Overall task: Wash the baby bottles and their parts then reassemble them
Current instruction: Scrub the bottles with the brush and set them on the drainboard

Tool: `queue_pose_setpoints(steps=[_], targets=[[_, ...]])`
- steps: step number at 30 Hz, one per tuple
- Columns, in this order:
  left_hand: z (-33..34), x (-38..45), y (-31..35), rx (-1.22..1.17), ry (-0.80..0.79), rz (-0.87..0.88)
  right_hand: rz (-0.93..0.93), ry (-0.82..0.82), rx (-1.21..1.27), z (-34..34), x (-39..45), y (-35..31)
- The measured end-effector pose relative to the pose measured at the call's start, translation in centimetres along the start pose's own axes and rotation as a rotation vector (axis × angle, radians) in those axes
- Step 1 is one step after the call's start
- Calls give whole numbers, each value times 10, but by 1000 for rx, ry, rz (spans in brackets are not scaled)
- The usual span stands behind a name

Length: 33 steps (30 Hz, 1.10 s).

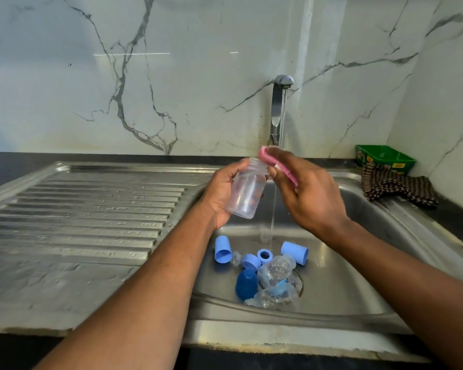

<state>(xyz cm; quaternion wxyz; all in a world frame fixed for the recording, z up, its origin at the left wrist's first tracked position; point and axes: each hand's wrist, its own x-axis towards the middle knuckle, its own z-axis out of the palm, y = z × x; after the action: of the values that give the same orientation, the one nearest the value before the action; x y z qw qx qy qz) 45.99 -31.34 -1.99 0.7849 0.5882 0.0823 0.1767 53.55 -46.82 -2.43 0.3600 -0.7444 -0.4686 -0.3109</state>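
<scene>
Bottle (247,190) one sat gripped in my left hand (222,193); my right hand (305,188) pinched the sponge (271,162). Other parts (265,273) waited unwashed in the sink (358,276).

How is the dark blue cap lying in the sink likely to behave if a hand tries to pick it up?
The dark blue cap is probably slippery, since it lies in the wet sink near the running water. It looks like thin moulded plastic, so likely light and stiff. Its rounded dome shape suggests that it may roll or skid against the clear bottles beside it if nudged.
</scene>
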Motion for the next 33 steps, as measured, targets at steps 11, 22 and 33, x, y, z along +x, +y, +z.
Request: queue_pose_setpoints(steps=[11, 22, 33], targets=[[0, 8, -11, 93, 15, 132, 690, -132, 991, 1, 18, -1], [10, 6, -10, 55, 33, 40, 166, -206, 521, -6, 2, -7], [-1, -3, 4, -184, -48, -90, -252, -340, 74, -13, 3, -22]])
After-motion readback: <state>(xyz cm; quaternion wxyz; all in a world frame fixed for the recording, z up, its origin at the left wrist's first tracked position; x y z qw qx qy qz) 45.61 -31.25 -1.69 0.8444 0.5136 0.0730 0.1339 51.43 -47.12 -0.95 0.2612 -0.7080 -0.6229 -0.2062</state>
